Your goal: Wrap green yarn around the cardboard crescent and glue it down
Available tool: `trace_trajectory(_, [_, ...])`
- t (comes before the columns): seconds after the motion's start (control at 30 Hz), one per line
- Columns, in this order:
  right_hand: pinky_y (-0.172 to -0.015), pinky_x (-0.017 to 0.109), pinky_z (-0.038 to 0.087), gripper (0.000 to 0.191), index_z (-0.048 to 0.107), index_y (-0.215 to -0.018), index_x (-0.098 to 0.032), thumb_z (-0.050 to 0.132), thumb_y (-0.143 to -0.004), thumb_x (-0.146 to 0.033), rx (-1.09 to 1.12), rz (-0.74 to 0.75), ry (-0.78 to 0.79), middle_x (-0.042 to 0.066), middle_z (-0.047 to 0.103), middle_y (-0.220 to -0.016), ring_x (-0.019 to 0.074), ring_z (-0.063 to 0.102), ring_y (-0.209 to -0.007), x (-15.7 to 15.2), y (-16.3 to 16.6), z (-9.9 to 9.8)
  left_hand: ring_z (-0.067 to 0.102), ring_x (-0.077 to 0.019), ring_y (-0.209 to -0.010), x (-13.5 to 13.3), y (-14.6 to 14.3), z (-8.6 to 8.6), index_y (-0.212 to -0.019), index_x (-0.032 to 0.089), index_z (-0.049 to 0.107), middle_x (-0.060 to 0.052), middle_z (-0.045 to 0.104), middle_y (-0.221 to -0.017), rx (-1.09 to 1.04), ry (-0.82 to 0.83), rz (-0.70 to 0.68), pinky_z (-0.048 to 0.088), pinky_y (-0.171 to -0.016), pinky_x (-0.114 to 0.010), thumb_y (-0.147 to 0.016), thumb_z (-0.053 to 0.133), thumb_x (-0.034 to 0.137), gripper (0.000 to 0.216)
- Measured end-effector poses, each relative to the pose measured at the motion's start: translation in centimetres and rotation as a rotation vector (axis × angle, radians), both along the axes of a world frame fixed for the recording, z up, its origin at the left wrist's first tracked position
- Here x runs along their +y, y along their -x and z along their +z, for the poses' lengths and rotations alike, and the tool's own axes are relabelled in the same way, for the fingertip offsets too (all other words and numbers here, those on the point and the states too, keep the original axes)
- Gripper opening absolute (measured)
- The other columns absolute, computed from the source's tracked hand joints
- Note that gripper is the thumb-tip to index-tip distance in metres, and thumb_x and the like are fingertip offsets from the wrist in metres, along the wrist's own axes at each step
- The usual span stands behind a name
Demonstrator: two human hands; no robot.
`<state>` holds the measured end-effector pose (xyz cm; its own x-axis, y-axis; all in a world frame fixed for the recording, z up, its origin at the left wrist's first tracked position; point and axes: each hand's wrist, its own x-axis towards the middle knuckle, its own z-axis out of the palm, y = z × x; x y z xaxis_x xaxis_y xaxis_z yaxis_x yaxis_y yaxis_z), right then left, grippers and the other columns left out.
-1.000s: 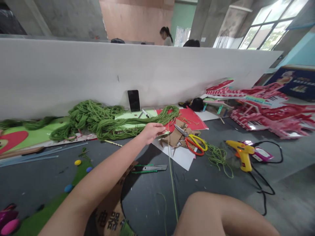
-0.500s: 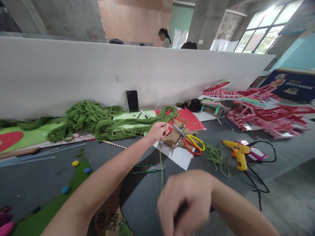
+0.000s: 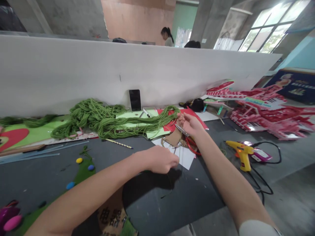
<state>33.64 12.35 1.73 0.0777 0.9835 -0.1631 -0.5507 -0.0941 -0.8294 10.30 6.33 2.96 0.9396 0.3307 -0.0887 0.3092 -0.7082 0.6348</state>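
My left hand [image 3: 164, 160] is closed in a pinch above the dark table, and a thin green strand of yarn [image 3: 170, 183] trails beneath it. Farther back, my right hand [image 3: 189, 124] has its fingers loosely bent and apart, beside the looped end of a long hank of green yarn [image 3: 128, 125]. Scissors with red handles [image 3: 192, 146] lie under and beside the right wrist, their blades pointing at the hank; the arm partly covers them. Cardboard scraps [image 3: 173, 137] and white paper [image 3: 187, 159] lie between the hands.
A yellow glue gun [image 3: 240, 151] with a black cord rests at right, near pink-and-red pieces [image 3: 265, 114]. A phone [image 3: 135, 100] leans on the white partition [image 3: 81, 72]. Green felt with coloured balls [image 3: 82, 172] and printed cardboard [image 3: 110, 214] lie at left and front.
My left hand has come down and nearer from the scissors' tip. My right hand has gone from the near edge up to the hank's end. The cutter knife is hidden now.
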Motion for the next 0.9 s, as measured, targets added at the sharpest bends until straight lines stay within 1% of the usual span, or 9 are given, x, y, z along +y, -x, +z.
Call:
trace_trajectory(0.13, [-0.034, 0.013, 0.021, 0.008, 0.061, -0.090, -0.017, 0.057, -0.096, -0.021, -0.092, -0.019, -0.042, -0.009, 0.039, -0.053, 0.0039, 0.022, -0.038, -0.5, -1.1, 0.8, 0.055, -0.0204, -0.066, 0.2, 0.0, -0.4, -0.067, 0.023, 0.063, -0.004, 0.066, -0.071, -0.081, 0.170, 0.051, 0.041, -0.069, -0.035, -0.076, 0.068, 0.027, 0.012])
trace_trajectory(0.27, [-0.043, 0.015, 0.025, 0.023, 0.066, -0.089, -0.014, 0.069, -0.092, -0.037, -0.496, 0.173, -0.203, -0.007, 0.043, -0.056, 0.0045, 0.034, -0.047, -4.7, 1.2, 0.9, 0.068, -0.0224, -0.091, 4.2, -1.1, -0.6, -0.097, 0.019, 0.067, -0.014, 0.073, -0.108, -0.268, 0.405, 0.294, 0.053, -0.083, -0.035, -0.099, 0.034, 0.052, 0.047])
trace_trajectory(0.33, [-0.052, 0.017, 0.034, 0.029, 0.067, -0.089, -0.014, 0.062, -0.097, -0.041, -0.735, 0.463, -0.306, -0.005, 0.048, -0.061, 0.0064, 0.041, -0.054, -7.0, 3.1, 1.0, 0.069, -0.0209, -0.087, 6.0, -1.6, -0.7, -0.103, 0.016, 0.063, -0.017, 0.072, -0.107, -0.329, 0.533, 0.358, 0.056, -0.082, -0.036, -0.102, 0.013, 0.059, 0.066])
trace_trajectory(0.47, [-0.062, 0.019, 0.042, 0.024, 0.071, -0.093, -0.013, 0.057, -0.099, -0.031, -1.031, 1.136, -0.513, 0.000, 0.062, -0.072, 0.0083, 0.053, -0.064, -10.1, 6.8, 0.8, 0.062, -0.0140, -0.065, 7.4, -2.2, -0.9, -0.098, 0.015, 0.061, -0.008, 0.064, -0.083, -0.532, 0.984, 0.564, 0.054, -0.064, -0.027, -0.099, 0.047, 0.056, 0.044])
trace_trajectory(0.6, [-0.065, 0.018, 0.047, 0.025, 0.075, -0.095, -0.010, 0.062, -0.094, -0.032, -0.918, 1.625, -0.496, 0.004, 0.069, -0.075, 0.0103, 0.063, -0.067, -10.5, 7.3, -0.2, 0.030, -0.0066, -0.043, 7.5, -1.7, -1.6, -0.097, 0.016, 0.058, 0.007, 0.039, -0.063, -0.593, 0.912, 0.661, 0.029, -0.044, -0.020, -0.101, 0.045, 0.035, 0.022])
trace_trajectory(0.67, [-0.069, 0.020, 0.049, 0.027, 0.077, -0.096, -0.010, 0.067, -0.092, -0.035, -0.901, 1.542, -0.466, 0.006, 0.073, -0.082, 0.0120, 0.065, -0.073, -9.7, 6.2, -0.6, 0.019, -0.0072, -0.042, 7.0, -1.0, -1.7, -0.093, 0.017, 0.055, 0.009, 0.029, -0.059, -0.606, 0.820, 0.685, 0.021, -0.044, -0.021, -0.102, 0.040, 0.031, 0.022])
trace_trajectory(0.77, [-0.080, 0.023, 0.052, 0.030, 0.077, -0.101, -0.014, 0.071, -0.090, -0.042, -0.814, 0.952, -0.283, 0.007, 0.076, -0.094, 0.0136, 0.068, -0.083, -7.4, 4.4, -1.2, 0.024, -0.0088, -0.047, 4.9, 0.0, -1.1, -0.085, 0.018, 0.055, 0.008, 0.030, -0.056, -0.599, 0.653, 0.633, 0.022, -0.049, -0.022, -0.100, 0.043, 0.029, 0.022])
trace_trajectory(0.83, [-0.082, 0.026, 0.055, 0.035, 0.074, -0.101, -0.015, 0.066, -0.093, -0.048, -0.529, 0.567, -0.092, 0.009, 0.077, -0.097, 0.0142, 0.069, -0.084, -5.8, 4.0, -1.4, 0.033, -0.0098, -0.053, 2.9, 0.5, -0.4, -0.080, 0.017, 0.060, 0.005, 0.041, -0.057, -0.538, 0.560, 0.518, 0.028, -0.054, -0.024, -0.096, 0.054, 0.028, 0.021])
trace_trajectory(0.9, [-0.085, 0.030, 0.057, 0.039, 0.072, -0.102, -0.014, 0.058, -0.098, -0.050, -0.242, 0.436, 0.040, 0.014, 0.076, -0.104, 0.0163, 0.071, -0.088, -4.6, 4.2, -1.4, 0.041, -0.0117, -0.059, 1.1, 0.8, 0.0, -0.080, 0.018, 0.064, 0.002, 0.053, -0.064, -0.424, 0.437, 0.373, 0.033, -0.060, -0.026, -0.093, 0.058, 0.025, 0.016])
